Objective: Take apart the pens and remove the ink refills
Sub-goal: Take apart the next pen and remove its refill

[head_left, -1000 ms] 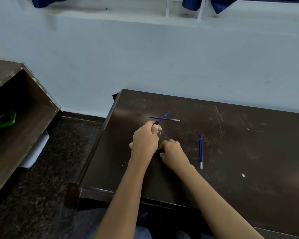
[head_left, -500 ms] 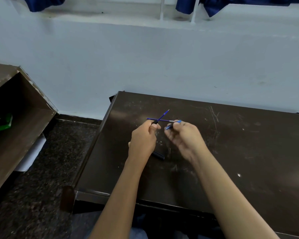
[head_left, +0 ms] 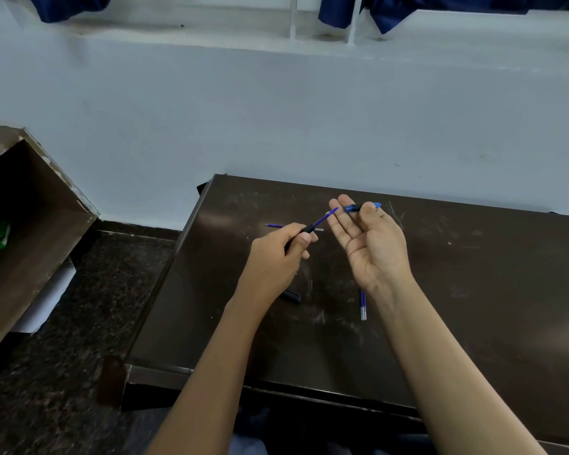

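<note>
Two hands hold pen parts above a dark tabletop (head_left: 473, 290).

Left hand (head_left: 276, 254), mid-frame, is clamped on a black pen (head_left: 304, 230) with its blue refill (head_left: 326, 218) sticking out up-right. Right hand (head_left: 372, 247), palm up, pinches a blue pen piece (head_left: 353, 208) at its fingertips. Two loose refills lie on the tabletop: one (head_left: 275, 225) behind the left hand, another (head_left: 362, 307) by the right wrist.

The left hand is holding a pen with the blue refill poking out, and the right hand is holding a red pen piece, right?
Not quite. In the head view the piece in the right hand is blue, not red, pinched near the fingertips. The rest is right: the left hand holds the pen with its blue refill poking out.
</note>
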The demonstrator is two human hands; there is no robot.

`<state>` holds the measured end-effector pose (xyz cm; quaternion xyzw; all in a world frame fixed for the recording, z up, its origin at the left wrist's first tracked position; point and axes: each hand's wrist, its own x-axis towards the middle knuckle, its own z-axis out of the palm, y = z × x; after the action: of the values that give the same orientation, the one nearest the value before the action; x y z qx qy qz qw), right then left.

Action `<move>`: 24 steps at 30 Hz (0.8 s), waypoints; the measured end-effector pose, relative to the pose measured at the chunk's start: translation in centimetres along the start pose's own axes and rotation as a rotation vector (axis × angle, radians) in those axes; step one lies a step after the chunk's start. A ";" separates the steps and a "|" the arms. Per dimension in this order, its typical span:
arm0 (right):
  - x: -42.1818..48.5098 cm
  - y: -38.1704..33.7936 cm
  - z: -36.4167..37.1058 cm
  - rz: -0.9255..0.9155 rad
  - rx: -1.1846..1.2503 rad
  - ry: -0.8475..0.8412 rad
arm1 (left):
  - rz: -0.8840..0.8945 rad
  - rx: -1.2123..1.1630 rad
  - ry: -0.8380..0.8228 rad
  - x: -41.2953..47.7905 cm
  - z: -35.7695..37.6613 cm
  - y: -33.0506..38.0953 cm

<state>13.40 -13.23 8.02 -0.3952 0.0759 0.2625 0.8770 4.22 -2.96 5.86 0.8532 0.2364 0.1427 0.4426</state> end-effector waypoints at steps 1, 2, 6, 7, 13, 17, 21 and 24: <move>0.0 -0.1 0.0 -0.005 -0.006 -0.003 | 0.004 0.005 0.000 0.0 0.1 0.0; -0.1 -0.1 0.0 -0.010 -0.013 -0.008 | 0.005 0.007 -0.002 -0.1 0.2 0.0; -0.2 -0.2 0.0 -0.046 -0.071 -0.032 | -0.001 0.008 -0.008 -0.1 0.3 0.1; -0.2 -0.1 0.0 -0.053 -0.081 -0.027 | -0.001 0.009 -0.011 0.0 0.1 0.2; -1.0 -1.4 -0.8 -0.097 -0.133 0.013 | 0.031 0.017 -0.042 -0.4 1.0 0.9; -1.2 -1.1 -0.4 -0.101 -0.154 0.031 | 0.037 0.016 -0.039 -0.4 0.9 0.9; -1.2 -0.7 0.1 -0.111 -0.110 0.051 | 0.040 0.018 -0.036 -0.3 0.6 0.8; -1.2 -0.5 -0.2 -0.113 -0.089 0.043 | 0.039 0.010 -0.038 -0.3 0.7 0.9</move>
<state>12.70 -14.12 8.61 -0.4432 0.0607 0.2069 0.8701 4.51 -4.00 6.18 0.8624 0.2119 0.1340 0.4398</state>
